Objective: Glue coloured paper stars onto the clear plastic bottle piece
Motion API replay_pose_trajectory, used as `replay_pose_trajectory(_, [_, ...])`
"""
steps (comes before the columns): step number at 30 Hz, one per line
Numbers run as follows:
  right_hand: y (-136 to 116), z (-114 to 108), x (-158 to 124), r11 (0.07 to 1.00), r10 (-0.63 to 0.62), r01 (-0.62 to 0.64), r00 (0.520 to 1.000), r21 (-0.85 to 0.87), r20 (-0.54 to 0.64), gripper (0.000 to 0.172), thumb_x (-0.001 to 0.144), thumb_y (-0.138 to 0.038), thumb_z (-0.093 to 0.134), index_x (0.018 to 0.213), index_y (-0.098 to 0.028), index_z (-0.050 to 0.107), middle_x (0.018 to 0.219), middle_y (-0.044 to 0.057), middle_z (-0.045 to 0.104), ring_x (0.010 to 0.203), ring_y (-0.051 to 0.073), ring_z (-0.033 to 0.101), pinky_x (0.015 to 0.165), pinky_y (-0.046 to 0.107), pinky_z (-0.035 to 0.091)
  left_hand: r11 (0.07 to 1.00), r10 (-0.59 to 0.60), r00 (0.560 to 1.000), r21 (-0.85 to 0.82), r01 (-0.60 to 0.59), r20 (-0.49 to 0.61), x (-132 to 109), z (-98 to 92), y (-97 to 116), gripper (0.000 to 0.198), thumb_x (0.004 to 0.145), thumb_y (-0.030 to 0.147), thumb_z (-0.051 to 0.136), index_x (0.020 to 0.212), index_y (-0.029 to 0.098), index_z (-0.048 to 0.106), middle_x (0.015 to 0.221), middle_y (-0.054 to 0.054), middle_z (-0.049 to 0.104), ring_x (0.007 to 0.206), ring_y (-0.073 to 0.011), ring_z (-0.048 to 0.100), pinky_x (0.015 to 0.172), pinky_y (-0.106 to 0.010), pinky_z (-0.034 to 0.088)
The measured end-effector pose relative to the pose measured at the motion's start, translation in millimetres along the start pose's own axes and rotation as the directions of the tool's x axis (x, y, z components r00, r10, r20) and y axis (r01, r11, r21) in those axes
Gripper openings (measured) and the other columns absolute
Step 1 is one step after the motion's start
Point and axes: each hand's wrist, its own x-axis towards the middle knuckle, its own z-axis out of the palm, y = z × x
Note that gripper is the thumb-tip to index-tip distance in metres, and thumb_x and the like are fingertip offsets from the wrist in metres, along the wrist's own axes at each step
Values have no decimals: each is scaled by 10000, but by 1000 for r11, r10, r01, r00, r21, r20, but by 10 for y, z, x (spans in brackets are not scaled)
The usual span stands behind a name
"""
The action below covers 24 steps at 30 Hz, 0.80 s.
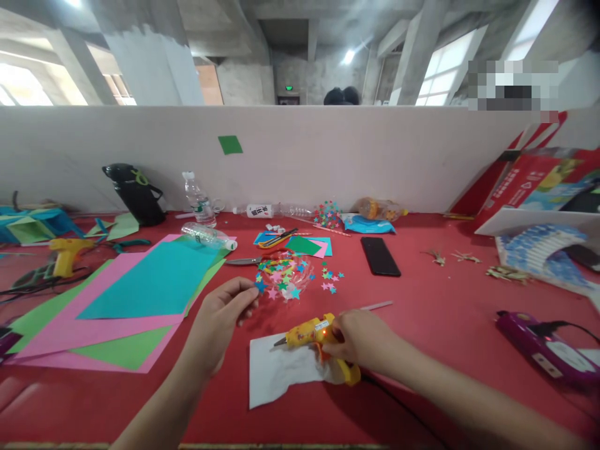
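Note:
My left hand is closed in a pinch, with a small blue star at its thumb and fingertip. Just beyond lies a heap of colourful stars on clear plastic wrap. My right hand grips a yellow hot glue gun around its rear body. The gun's nozzle points left, over a crumpled white sheet, and a small orange light glows on its side. From its back end a glue stick sticks out.
Coloured paper sheets spread on the left, near another yellow glue gun. Scissors and a black phone lie farther back. Plastic bottles and a black flask line the partition. A purple device sits right.

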Motion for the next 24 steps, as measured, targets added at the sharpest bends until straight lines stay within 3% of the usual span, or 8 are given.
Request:
replay_pose_trajectory(5, [134,-59,-45,960,-1,13,999,278,-42,213,800,-353,607,685,-189,535,661,-11,597,590,112,512,518,222,289,999,20,998,40,-17,-58,14,-114,-34,291,681,452,678,697,172,602,586,29,579,508,-81,458,479,-195,346])
replay_pose_trajectory(9, [79,-349,-115,847,-17,31,999,531,-31,274,902,-465,445,845,-202,497,750,5,623,645,128,581,559,218,406,997,29,997,74,-23,-72,55,-180,-87,294,698,456,679,744,169,630,624,13,616,527,-88,468,487,-201,344])
replay_pose_trajectory(11, [-3,-519,-109,559,17,39,998,828,-58,278,806,-445,594,918,-200,524,791,7,620,691,139,588,611,238,432,995,40,997,91,-34,-63,65,-156,-92,286,704,450,677,745,170,639,639,7,630,536,-92,468,494,-206,344])
replay_pose_trajectory(13, [-89,-647,-56,398,69,45,995,916,-79,328,687,-393,712,903,-202,556,809,-9,603,663,117,553,597,229,406,993,56,997,110,-50,-52,66,-105,-75,273,704,442,674,729,172,644,631,8,627,537,-95,465,496,-213,339])
replay_pose_trajectory(17, [-191,-718,124,360,25,-53,999,931,47,297,629,-339,756,814,-181,586,691,-18,583,584,100,507,546,230,376,986,86,994,150,-75,-66,62,-18,-14,226,697,403,664,698,177,652,613,15,612,544,-100,459,506,-222,334])
replay_pose_trajectory(24, [-202,-615,278,367,-62,-79,992,927,109,310,649,-380,774,820,-166,630,600,-36,552,500,77,444,486,220,334,977,116,986,190,-92,-119,86,6,30,195,675,371,642,633,180,635,567,25,564,532,-106,440,504,-234,324])
